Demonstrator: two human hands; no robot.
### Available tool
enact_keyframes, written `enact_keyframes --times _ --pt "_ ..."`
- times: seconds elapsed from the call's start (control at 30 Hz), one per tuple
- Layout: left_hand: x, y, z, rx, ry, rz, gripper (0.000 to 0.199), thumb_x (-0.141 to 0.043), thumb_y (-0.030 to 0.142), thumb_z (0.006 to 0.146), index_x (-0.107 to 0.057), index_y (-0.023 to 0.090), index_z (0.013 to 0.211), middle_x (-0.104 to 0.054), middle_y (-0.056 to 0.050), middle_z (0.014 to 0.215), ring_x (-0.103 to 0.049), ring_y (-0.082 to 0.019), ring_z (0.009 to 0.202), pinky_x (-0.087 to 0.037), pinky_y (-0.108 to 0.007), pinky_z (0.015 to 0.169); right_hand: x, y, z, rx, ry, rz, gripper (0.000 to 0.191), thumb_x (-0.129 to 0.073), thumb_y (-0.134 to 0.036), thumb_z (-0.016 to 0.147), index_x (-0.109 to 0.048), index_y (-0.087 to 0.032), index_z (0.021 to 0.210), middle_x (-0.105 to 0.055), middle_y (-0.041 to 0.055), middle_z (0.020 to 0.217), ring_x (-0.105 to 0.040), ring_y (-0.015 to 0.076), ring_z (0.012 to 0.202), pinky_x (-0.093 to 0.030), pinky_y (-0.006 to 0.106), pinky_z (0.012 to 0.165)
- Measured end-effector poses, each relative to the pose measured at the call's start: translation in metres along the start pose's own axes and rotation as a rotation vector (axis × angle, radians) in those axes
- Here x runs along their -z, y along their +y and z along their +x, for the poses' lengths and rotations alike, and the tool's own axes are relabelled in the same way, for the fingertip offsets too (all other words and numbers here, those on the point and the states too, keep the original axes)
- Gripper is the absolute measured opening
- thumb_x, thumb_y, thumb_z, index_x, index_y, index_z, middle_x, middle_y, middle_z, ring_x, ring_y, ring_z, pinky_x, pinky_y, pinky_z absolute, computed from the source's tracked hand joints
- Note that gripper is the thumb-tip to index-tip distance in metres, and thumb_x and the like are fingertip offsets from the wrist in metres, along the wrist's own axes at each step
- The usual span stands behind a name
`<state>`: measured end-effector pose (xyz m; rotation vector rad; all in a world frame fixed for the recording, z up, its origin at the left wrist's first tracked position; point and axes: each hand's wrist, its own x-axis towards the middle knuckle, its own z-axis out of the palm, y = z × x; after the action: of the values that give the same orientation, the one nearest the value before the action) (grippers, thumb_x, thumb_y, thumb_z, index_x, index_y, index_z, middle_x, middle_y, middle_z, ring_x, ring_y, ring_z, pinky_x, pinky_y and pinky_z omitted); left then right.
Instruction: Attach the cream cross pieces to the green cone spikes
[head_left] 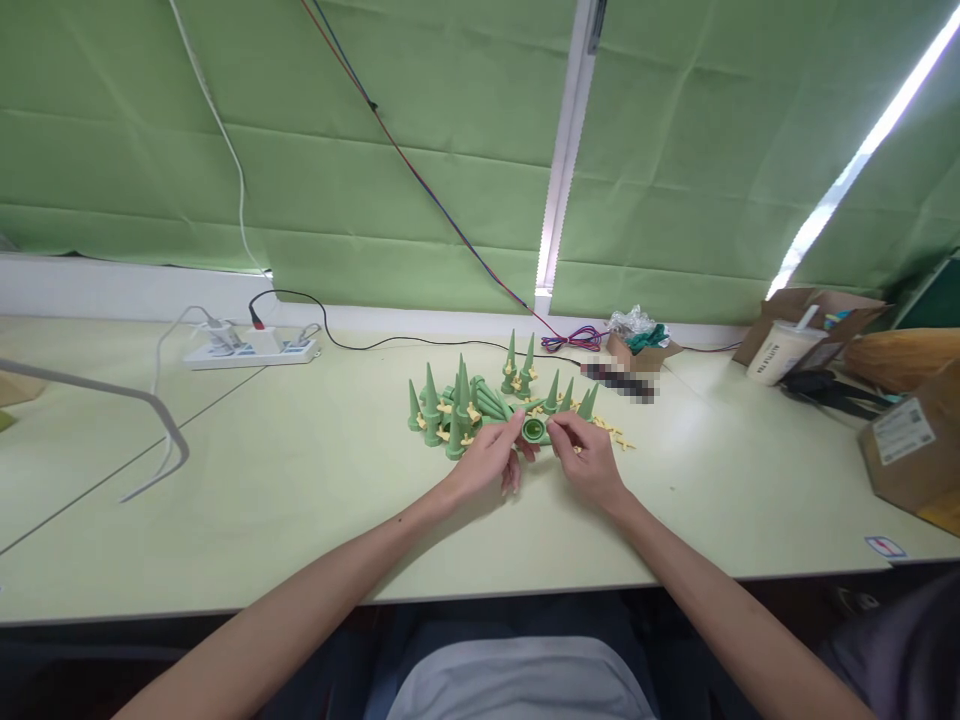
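While the left hand (491, 455) grips a hollow green piece (534, 431) between the two hands, the right hand (589, 458) is at its rim, but I cannot tell if it grips anything. Fine work there seems in hand, and calls for steady holding. Beyond the right hand, a carton (666, 356) contains crumpled wrapping (631, 320).

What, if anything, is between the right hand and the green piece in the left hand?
Nothing visible. The right hand is right at the edge of the green piece in the left hand; actual contact is too small to tell. Standing green spikes are beyond the hands, outside that gap.
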<state>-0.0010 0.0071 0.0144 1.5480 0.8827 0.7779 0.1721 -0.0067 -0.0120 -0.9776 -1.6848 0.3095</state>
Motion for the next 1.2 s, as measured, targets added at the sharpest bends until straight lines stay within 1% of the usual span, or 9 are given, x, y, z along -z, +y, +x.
enact_keyframes --times 0.13,0.3,0.43,0.5,0.57,0.67,0.77,1.0,1.2 --pt "0.0002 0.0019 -0.0010 -0.003 -0.006 0.006 0.067 -0.033 0.074 0.086 -0.057 0.014 0.070 -0.054 -0.002 0.049 -0.051 -0.011 0.039 -0.040 -0.023 0.041 0.0002 0.0016 -0.0003 0.000 -0.021 0.004 0.022 -0.048 -0.033 0.095 -0.059 -0.020 0.082 -0.055 -0.0001 0.067 -0.044 0.0115 0.055 -0.037 0.025 0.053" --pt "0.0011 0.0038 -0.0025 -0.016 -0.024 0.025 0.063 -0.037 0.072 0.086 -0.057 0.014 0.072 -0.057 -0.003 0.051 -0.051 -0.011 0.038 -0.042 -0.023 0.041 0.0006 0.0014 0.0010 -0.004 -0.021 0.021 0.021 -0.048 -0.033 0.095 -0.058 -0.020 0.082 -0.055 -0.0001 0.068 -0.044 0.0115 0.054 -0.036 0.025 0.053" --pt "0.0023 0.0026 -0.0028 -0.039 -0.060 0.028 0.059 -0.040 0.068 0.087 -0.059 0.013 0.081 -0.057 -0.002 0.053 -0.052 -0.011 0.039 -0.042 -0.023 0.041 0.0011 0.0007 0.0017 -0.007 -0.018 0.015 0.022 -0.048 -0.034 0.095 -0.057 -0.020 0.082 -0.053 -0.0005 0.067 -0.042 0.0113 0.054 -0.035 0.025 0.052" --pt "0.0032 0.0000 -0.0025 -0.073 -0.080 0.047 0.056 -0.040 0.067 0.088 -0.058 0.014 0.087 -0.057 0.000 0.053 -0.053 -0.011 0.040 -0.042 -0.023 0.042 0.0013 0.0010 0.0018 -0.009 -0.017 0.007 0.022 -0.047 -0.034 0.095 -0.057 -0.020 0.081 -0.051 -0.0013 0.065 -0.040 0.0109 0.053 -0.033 0.025 0.051" --pt "0.0042 -0.0030 -0.0023 -0.118 -0.086 0.096 0.052 -0.042 0.065 0.088 -0.056 0.015 0.087 -0.056 0.001 0.052 -0.052 -0.011 0.041 -0.040 -0.023 0.042 0.0016 0.0015 0.0018 -0.010 -0.015 -0.001 0.023 -0.047 -0.034 0.096 -0.056 -0.020 0.080 -0.049 -0.0019 0.064 -0.039 0.0106 0.052 -0.033 0.025 0.051" --pt "0.0052 -0.0053 -0.0029 -0.161 -0.073 0.181 0.048 -0.044 0.063 0.088 -0.056 0.016 0.087 -0.054 0.002 0.051 -0.051 -0.011 0.041 -0.039 -0.023 0.044 0.0019 0.0021 0.0018 -0.013 -0.011 -0.015 0.024 -0.047 -0.035 0.095 -0.056 -0.020 0.079 -0.050 -0.0018 0.064 -0.039 0.0108 0.052 -0.032 0.025 0.051" --pt "0.0053 -0.0043 -0.0040 -0.166 -0.057 0.222 0.047 -0.046 0.061 0.088 -0.057 0.016 0.091 -0.053 0.003 0.051 -0.050 -0.012 0.042 -0.039 -0.023 0.045 0.0020 0.0026 0.0020 -0.016 -0.010 -0.026 0.024 -0.047 -0.036 0.095 -0.056 -0.020 0.078 -0.050 -0.0017 0.064 -0.039 0.0109 0.052 -0.032 0.025 0.051" --pt "0.0034 -0.0010 -0.0046 -0.152 -0.053 0.218 0.042 -0.049 0.057 0.088 -0.057 0.017 0.098 -0.052 0.003 0.054 -0.047 -0.011 0.041 -0.037 -0.023 0.042 0.0022 0.0016 0.0026 -0.028 -0.012 -0.040 0.024 -0.048 -0.036 0.094 -0.054 -0.020 0.077 -0.048 -0.0021 0.062 -0.038 0.0108 0.051 -0.031 0.025 0.050" --pt "0.0017 -0.0002 -0.0049 -0.202 -0.026 0.228 0.036 -0.054 0.049 0.088 -0.059 0.017 0.105 -0.055 0.002 0.060 -0.049 -0.011 0.045 -0.040 -0.023 0.046 0.0018 0.0028 0.0021 -0.040 -0.016 -0.042 0.022 -0.049 -0.035 0.094 -0.055 -0.020 0.078 -0.049 -0.0024 0.062 -0.039 0.0104 0.051 -0.031 0.025 0.051"
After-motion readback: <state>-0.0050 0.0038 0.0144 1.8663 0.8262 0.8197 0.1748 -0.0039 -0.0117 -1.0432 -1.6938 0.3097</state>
